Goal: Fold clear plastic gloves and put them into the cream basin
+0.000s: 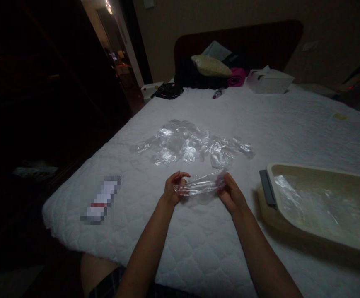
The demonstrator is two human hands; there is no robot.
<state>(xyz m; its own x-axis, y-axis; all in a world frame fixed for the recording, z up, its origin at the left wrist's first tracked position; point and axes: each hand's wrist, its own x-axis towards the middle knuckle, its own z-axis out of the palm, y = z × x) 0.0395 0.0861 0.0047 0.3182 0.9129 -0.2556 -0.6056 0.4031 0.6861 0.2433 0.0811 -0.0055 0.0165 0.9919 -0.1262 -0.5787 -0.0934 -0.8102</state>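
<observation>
A clear plastic bag (202,183) is stretched between my two hands, just above the white quilted bed. My left hand (174,188) grips its left end, with the index finger extended over the top. At the other end, my right hand (230,191) pinches the film between thumb and fingers. Beyond my hands lies a loose pile of crumpled clear plastic bags (182,140), spread sideways across the quilt. To my right stands a beige plastic bin (271,223) with a grey handle, and more clear plastic (310,203) lies inside it.
On the bed (198,248), a blurred-out flat object (100,200) lies left of my hands. Toward the headboard (238,43) are a white box (269,80), a pale cushion (211,66), a rolled pink cloth (237,76) and a dark bag (169,91). The left bed edge drops into shadow.
</observation>
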